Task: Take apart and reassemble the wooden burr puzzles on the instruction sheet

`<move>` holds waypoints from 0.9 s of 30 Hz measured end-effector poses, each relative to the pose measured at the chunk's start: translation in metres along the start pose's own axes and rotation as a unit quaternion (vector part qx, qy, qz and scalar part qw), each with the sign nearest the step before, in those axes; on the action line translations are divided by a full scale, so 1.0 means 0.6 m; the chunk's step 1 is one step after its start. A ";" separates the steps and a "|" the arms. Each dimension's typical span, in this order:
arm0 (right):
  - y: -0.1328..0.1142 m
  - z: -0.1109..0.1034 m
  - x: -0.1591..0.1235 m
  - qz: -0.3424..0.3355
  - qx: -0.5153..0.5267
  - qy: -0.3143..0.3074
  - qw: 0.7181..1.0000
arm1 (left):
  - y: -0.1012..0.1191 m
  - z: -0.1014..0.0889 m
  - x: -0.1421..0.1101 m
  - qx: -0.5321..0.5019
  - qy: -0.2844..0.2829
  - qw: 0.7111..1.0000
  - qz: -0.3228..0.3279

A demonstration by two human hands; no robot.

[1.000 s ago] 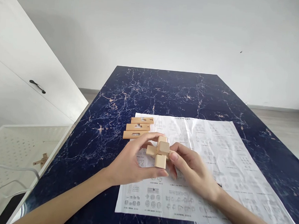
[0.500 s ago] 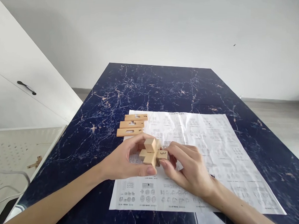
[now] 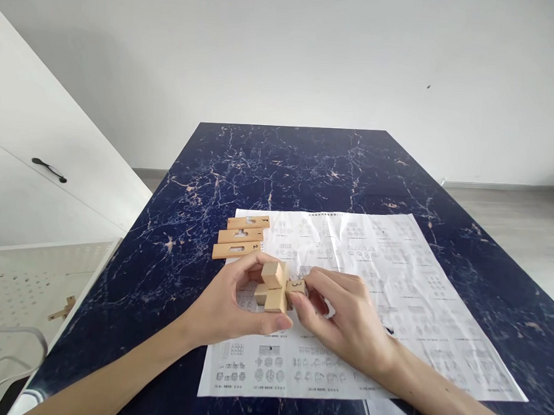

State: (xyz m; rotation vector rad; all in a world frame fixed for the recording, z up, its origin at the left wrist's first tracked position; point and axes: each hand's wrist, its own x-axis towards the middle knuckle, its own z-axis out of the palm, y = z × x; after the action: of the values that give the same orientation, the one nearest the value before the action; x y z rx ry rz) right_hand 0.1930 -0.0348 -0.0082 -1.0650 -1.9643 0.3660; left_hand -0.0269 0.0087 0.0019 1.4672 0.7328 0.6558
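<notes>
The left hand (image 3: pixel 228 304) is curled round a pale wooden puzzle block (image 3: pixel 276 294), fingers behind its far side and thumb stretched along its near side. The right hand (image 3: pixel 344 304) pinches the block's right-hand stub, which bears a dark "3", between thumb and bent fingers. The block is a cross of square bars, their ends jutting several ways, and it is held above the left part of a creased white sheet (image 3: pixel 342 384) printed with rows of small diagrams and captions. Just beyond the left hand, three slotted wooden slats (image 3: pixel 241 235) lie side by side over the sheet's far left corner, their left ends reaching past its edge; from farthest to nearest they read "3", "1" and "2". Under all this spreads a dark blue desk (image 3: pixel 279 164) veined in white and tan, running away toward a pale wall (image 3: pixel 285 53). To the left of the desk, a white perforated basket (image 3: pixel 23 256) holds a small wooden cross (image 3: pixel 62 308) and a looped pale cable (image 3: pixel 38 334). Behind the basket stands a white cabinet (image 3: pixel 88 179) with a black handle (image 3: pixel 49 170).
</notes>
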 end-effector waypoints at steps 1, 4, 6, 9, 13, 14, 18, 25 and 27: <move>0.001 0.001 0.000 0.004 0.005 -0.002 1.000 | 0.000 0.001 0.000 0.001 0.003 1.000 -0.002; 0.002 0.000 0.000 -0.007 0.015 -0.012 1.000 | -0.001 -0.001 -0.001 -0.001 -0.003 1.000 0.002; 0.002 -0.002 0.001 -0.020 0.018 -0.024 0.999 | -0.001 -0.004 -0.001 -0.004 -0.010 1.000 0.001; 0.002 -0.004 0.003 -0.027 0.023 -0.046 0.998 | 0.000 -0.006 -0.002 -0.006 -0.018 1.000 -0.009; 0.007 -0.004 0.001 -0.017 0.050 -0.066 0.996 | 0.000 -0.002 -0.004 -0.012 -0.017 1.000 -0.011; 0.008 -0.003 0.000 -0.015 0.062 -0.071 0.995 | 0.001 -0.001 -0.004 -0.014 -0.020 1.000 -0.012; 0.013 -0.001 -0.003 0.040 0.128 -0.087 0.987 | 0.002 0.004 -0.005 -0.028 -0.027 0.999 -0.017; 0.016 0.001 0.000 0.175 0.229 -0.133 0.948 | -0.003 0.004 -0.003 -0.080 -0.039 0.995 -0.036; 0.016 0.001 0.000 0.184 0.227 -0.132 0.947 | -0.004 0.005 -0.002 -0.086 -0.018 0.996 -0.035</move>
State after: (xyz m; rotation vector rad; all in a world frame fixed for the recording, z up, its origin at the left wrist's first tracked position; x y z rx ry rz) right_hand 0.1975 -0.0292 -0.0143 -1.1093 -1.7683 1.1594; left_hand -0.0257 0.0059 -0.0005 1.2878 0.6786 0.6218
